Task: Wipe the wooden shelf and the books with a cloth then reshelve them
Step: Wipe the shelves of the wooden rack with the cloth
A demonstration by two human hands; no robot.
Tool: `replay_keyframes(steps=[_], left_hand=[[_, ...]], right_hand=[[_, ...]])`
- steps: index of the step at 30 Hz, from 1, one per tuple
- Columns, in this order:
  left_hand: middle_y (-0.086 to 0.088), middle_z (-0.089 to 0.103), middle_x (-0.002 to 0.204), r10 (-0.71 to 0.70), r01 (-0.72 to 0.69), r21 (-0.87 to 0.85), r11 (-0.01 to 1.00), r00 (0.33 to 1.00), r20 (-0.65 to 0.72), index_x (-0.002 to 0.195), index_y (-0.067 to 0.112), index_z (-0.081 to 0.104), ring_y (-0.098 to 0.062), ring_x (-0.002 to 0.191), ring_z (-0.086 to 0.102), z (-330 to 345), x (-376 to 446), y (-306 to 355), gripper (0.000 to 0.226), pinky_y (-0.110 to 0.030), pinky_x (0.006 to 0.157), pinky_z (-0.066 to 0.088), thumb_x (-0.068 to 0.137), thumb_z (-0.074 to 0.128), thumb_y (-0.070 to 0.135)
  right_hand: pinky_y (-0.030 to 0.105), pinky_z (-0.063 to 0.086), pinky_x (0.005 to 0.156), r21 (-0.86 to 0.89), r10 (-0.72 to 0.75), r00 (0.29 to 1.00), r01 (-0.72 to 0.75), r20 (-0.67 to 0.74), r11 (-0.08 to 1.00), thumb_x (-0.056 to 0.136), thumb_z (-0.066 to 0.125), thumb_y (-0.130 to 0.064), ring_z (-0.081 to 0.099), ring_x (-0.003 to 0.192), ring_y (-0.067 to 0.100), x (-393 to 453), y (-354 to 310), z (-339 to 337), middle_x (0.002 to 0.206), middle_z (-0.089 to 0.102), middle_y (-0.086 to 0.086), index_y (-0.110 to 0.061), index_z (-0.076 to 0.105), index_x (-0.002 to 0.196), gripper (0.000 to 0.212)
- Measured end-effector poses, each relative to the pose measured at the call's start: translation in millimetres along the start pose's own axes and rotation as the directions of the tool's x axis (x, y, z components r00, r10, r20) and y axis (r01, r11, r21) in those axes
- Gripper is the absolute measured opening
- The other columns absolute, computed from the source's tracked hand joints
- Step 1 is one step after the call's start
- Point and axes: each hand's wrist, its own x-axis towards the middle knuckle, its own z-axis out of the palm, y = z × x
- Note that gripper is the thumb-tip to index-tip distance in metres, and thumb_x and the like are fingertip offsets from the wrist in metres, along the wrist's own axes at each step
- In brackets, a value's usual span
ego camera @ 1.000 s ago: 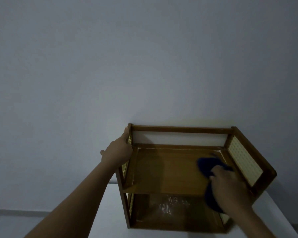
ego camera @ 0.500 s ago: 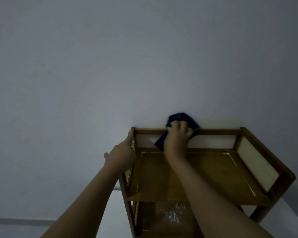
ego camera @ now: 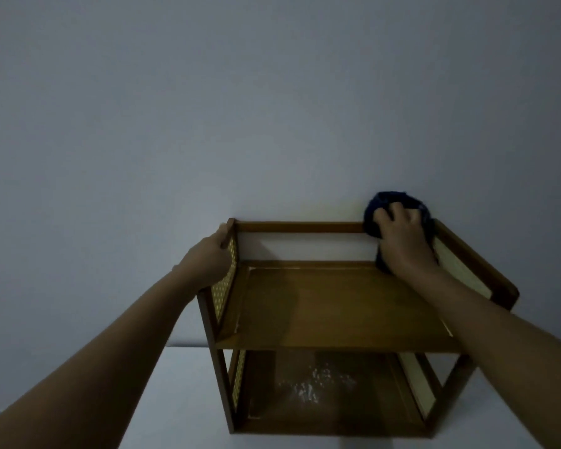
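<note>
A plain pale wall (ego camera: pixel 272 108) fills the upper two thirds of the frame, dim and bluish. Below it, in the lower middle of the frame, a two-tier wooden shelf (ego camera: pixel 334 306) stands on a white surface (ego camera: pixel 182 384), its back against the wall. The upper board is bare; the lower board (ego camera: pixel 321 390), near the bottom edge of the frame, shows a patch of pale specks or glare at its middle. Both ends of the shelf carry light woven-looking panels; the left one (ego camera: pixel 224 286) shows a dotted pattern.

Two bare forearms reach in from the bottom corners of the frame. The left hand (ego camera: pixel 208 257), left of centre, grips the shelf's rear left post, fingers folded around the outside and thumb lying along the post's top. The right hand (ego camera: pixel 402 241), right of centre, is curled over a dark blue cloth (ego camera: pixel 395 202), bunching it and pressing it against the right end of the top back rail (ego camera: pixel 298 226), at the rear right corner of the shelf. The cloth bulges above the knuckles and a strip of it hangs below the palm, toward the upper board.

No books show in this view.
</note>
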Motion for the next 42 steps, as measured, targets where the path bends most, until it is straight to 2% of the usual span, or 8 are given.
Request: replay_keyframes(steps=[4, 9, 17, 23, 28, 34, 39, 42], left_hand=[[-0.014, 0.053, 0.132, -0.032, 0.014, -0.249, 0.968, 0.997, -0.065, 0.145, 0.019, 0.04, -0.03, 0.109, 0.056, -5, -12, 7, 0.051, -0.034, 0.083, 0.048, 0.095, 0.05, 0.018], [-0.016, 0.055, 0.13, -0.124, 0.024, -0.831, 0.555, 0.991, -0.054, 0.129, 0.011, 0.051, -0.031, 0.116, 0.055, -6, -30, -18, 0.057, -0.047, 0.104, 0.04, 0.097, 0.034, 0.055], [0.007, 0.054, 0.134, 0.274, -0.448, -0.582, 0.679, 0.89, -0.365, 0.128, 0.036, 0.05, -0.011, 0.124, 0.049, 84, -121, -95, 0.054, -0.042, 0.105, 0.036, 0.09, 0.028, 0.067], [0.008, 0.047, 0.121, 0.236, -0.281, -0.528, 0.802, 0.96, -0.153, 0.143, 0.019, 0.029, -0.014, 0.109, 0.049, 139, -138, -115, 0.054, -0.031, 0.084, 0.043, 0.097, 0.048, 0.042], [-0.013, 0.056, 0.126, 0.004, -0.081, -0.413, 0.907, 0.983, -0.185, 0.131, 0.009, 0.04, -0.026, 0.107, 0.058, 145, -110, -115, 0.036, -0.044, 0.086, 0.053, 0.103, 0.037, 0.03], [-0.013, 0.053, 0.135, -0.04, -0.057, -0.36, 0.931, 0.966, -0.256, 0.127, 0.006, 0.039, -0.03, 0.115, 0.058, 157, -97, -120, 0.028, -0.051, 0.093, 0.051, 0.102, 0.037, 0.019], [-0.013, 0.054, 0.134, -0.077, -0.022, -0.348, 0.937, 0.96, -0.269, 0.129, 0.005, 0.038, -0.03, 0.113, 0.059, 160, -95, -118, 0.029, -0.05, 0.093, 0.052, 0.102, 0.036, 0.017], [-0.011, 0.053, 0.135, -0.086, -0.013, -0.362, 0.932, 0.963, -0.256, 0.129, 0.006, 0.038, -0.029, 0.114, 0.057, 160, -96, -115, 0.03, -0.049, 0.094, 0.051, 0.101, 0.037, 0.015]], right_hand=[[0.037, 0.038, 0.083, 0.213, 0.104, 0.994, -0.11, 0.042, 0.971, 0.09, 0.051, 0.001, 0.04, 0.114, 0.032, 2, 10, -30, 0.127, 0.044, 0.014, -0.012, 0.049, 0.113, 0.027], [0.028, 0.036, 0.085, 0.529, 0.018, 0.949, 0.159, -0.314, 0.834, 0.092, 0.056, -0.013, 0.048, 0.109, 0.024, -59, -32, -79, 0.117, 0.049, 0.005, -0.011, 0.051, 0.113, 0.021], [0.026, 0.033, 0.096, 0.133, -0.397, 0.686, 0.582, -0.609, 0.802, 0.09, 0.057, -0.009, 0.046, 0.109, 0.031, -216, -40, -49, 0.123, 0.05, 0.013, -0.008, 0.051, 0.111, 0.022], [0.036, 0.047, 0.091, 0.052, -0.564, 0.796, 0.587, -0.219, 0.808, 0.086, 0.067, -0.013, 0.053, 0.106, 0.029, -285, -15, 62, 0.122, 0.059, 0.01, -0.014, 0.052, 0.113, 0.03], [0.034, 0.046, 0.077, 0.248, -0.077, 0.98, 0.03, 0.181, 0.968, 0.091, 0.044, -0.001, 0.056, 0.092, 0.019, -275, 13, 141, 0.1, 0.058, 0.001, -0.02, 0.054, 0.104, 0.025], [0.038, 0.041, 0.103, 0.173, 0.03, 0.761, -0.185, 0.648, 0.967, 0.098, 0.036, -0.006, 0.035, 0.135, 0.031, -256, -36, 176, 0.148, 0.033, 0.014, -0.012, 0.027, 0.144, 0.047], [0.027, 0.038, 0.058, 0.219, -0.13, 0.626, -0.067, 0.769, 0.973, 0.098, 0.043, -0.012, 0.049, 0.093, 0.028, -238, -126, 184, 0.154, 0.018, 0.026, -0.011, 0.018, 0.148, 0.056], [0.04, 0.041, 0.092, 0.276, -0.284, 0.546, 0.099, 0.788, 0.956, 0.101, 0.038, -0.017, 0.047, 0.115, 0.033, -236, -182, 184, 0.147, 0.031, 0.024, -0.003, 0.02, 0.147, 0.051]])
